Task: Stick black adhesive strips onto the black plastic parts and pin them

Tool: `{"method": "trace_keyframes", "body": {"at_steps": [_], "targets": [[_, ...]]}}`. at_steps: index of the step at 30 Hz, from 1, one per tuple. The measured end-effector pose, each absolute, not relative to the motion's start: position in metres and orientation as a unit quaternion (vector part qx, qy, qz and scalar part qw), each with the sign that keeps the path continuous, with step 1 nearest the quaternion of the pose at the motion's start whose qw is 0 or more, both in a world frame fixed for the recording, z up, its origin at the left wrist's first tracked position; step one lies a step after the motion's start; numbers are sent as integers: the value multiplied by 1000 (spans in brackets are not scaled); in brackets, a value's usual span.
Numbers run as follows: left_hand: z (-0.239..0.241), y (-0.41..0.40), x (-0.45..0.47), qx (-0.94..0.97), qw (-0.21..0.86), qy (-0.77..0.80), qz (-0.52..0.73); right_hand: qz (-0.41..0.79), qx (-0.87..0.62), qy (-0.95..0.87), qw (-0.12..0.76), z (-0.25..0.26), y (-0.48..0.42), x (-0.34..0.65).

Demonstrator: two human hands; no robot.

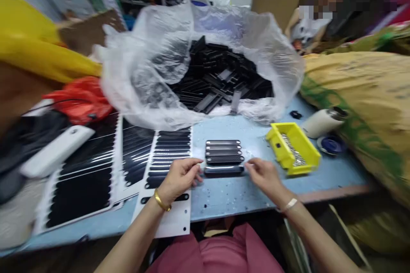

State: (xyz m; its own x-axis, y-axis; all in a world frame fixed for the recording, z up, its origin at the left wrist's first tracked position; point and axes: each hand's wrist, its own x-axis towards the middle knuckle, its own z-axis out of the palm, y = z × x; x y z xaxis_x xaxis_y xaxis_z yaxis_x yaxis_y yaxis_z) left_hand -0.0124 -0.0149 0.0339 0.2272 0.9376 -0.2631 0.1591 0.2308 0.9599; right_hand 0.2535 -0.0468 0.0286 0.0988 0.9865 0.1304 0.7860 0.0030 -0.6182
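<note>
Several narrow black bars point(223, 148) with silvery dots at their ends lie in a neat row on the blue table. Closest to me in that row is a glossy black bar point(224, 170). My left hand point(182, 175) is at the row's left end, its index finger stretched out and thumb a little apart, nothing visible between them. At the opposite end, my right hand point(265, 175) has its loosely bent fingertips near or against the glossy bar; contact is hard to tell. A white sheet with black strips point(168, 217) lies under my left wrist.
Behind the row stands a large clear plastic bag point(153, 106) full of black parts point(221, 72). To the right are a yellow bin point(275, 147) with small metal pieces and a white flask point(320, 123). More black-strip sheets point(86, 179) and a white device point(57, 151) lie left.
</note>
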Motion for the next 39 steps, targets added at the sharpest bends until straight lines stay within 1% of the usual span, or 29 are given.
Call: {"method": "trace_keyframes", "body": {"at_steps": [2, 4, 6, 8, 10, 13, 17, 20, 23, 26, 30, 34, 39], "targets": [[49, -26, -37, 522, 524, 547, 391, 110, -673, -647, 340, 36, -55, 255], [59, -45, -68, 504, 424, 606, 447, 113, -636, -675, 356, 43, -65, 251], [57, -69, -99, 473, 321, 677, 465, 141, -573, -721, 363, 45, -77, 236], [45, -95, -122, 465, 255, 735, 423, 188, -495, -765, 366, 41, -89, 210], [27, -119, -134, 482, 201, 770, 367, 231, -440, -795, 347, 32, -97, 180], [7, -140, -132, 543, 118, 784, 276, 253, -421, -819, 296, 16, -95, 138], [6, -149, -117, 612, 73, 764, 191, 243, -410, -849, 229, 4, -83, 102], [9, -148, -116, 614, 94, 758, 199, 212, -397, -875, 177, 0, -81, 93], [6, -137, -122, 576, 153, 758, 264, 191, -368, -896, 158, -3, -85, 99], [4, -119, -124, 522, 243, 741, 345, 189, -336, -906, 173, -4, -91, 111], [9, -103, -112, 409, 405, 696, 429, 203, -314, -908, 190, -3, -97, 126], [19, -106, -96, 328, 499, 678, 429, 238, -312, -897, 205, -2, -99, 136], [26, -114, -83, 281, 598, 626, 415, 282, -347, -857, 255, -5, -96, 139]]}}
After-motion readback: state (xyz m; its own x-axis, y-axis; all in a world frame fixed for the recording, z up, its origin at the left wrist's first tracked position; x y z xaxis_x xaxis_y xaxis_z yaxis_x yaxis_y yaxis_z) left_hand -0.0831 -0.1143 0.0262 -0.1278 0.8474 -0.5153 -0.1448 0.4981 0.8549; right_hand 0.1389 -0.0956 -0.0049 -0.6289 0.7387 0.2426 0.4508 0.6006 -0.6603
